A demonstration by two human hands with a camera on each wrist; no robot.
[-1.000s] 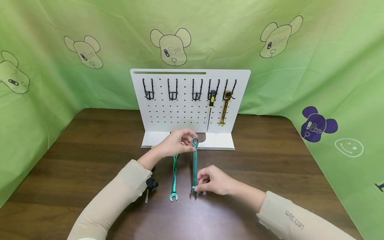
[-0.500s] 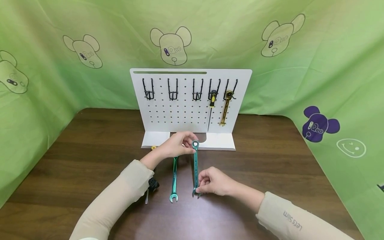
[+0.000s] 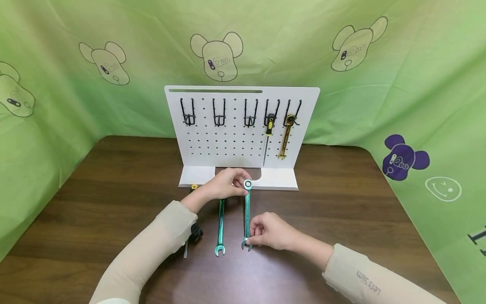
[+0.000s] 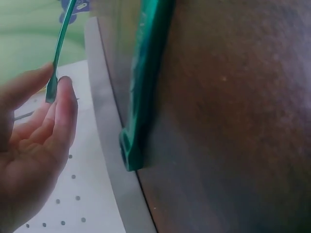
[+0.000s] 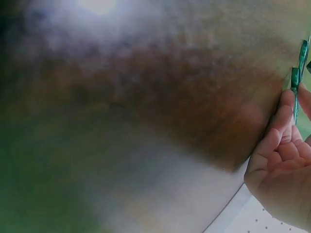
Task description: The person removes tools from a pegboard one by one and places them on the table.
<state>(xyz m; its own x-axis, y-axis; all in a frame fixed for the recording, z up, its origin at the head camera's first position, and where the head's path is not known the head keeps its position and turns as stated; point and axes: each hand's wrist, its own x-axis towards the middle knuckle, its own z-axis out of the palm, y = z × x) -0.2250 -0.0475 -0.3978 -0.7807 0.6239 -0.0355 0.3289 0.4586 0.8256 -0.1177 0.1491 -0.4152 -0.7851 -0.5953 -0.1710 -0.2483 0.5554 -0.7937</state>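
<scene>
A green combination wrench is held between both hands, its ring end toward the pegboard. My left hand pinches it just below the ring; the left wrist view shows thumb and fingertips on either side of that end. At the open-jaw end, my right hand grips it between thumb and curled fingers. A second green wrench lies on the table to the left, its ring end hidden under the left hand in the head view. The left wrist view shows this lying wrench close up.
Behind the hands stands a white pegboard with several black hooks. A yellow-and-black screwdriver and a gold wrench hang at its right. Under the left forearm lies a tool with a yellow end, mostly hidden. Green cloth surrounds the table.
Both hands and the held wrench have shifted slightly toward the person, and the wrench's flat face has turned a little. The grip is unchanged.
</scene>
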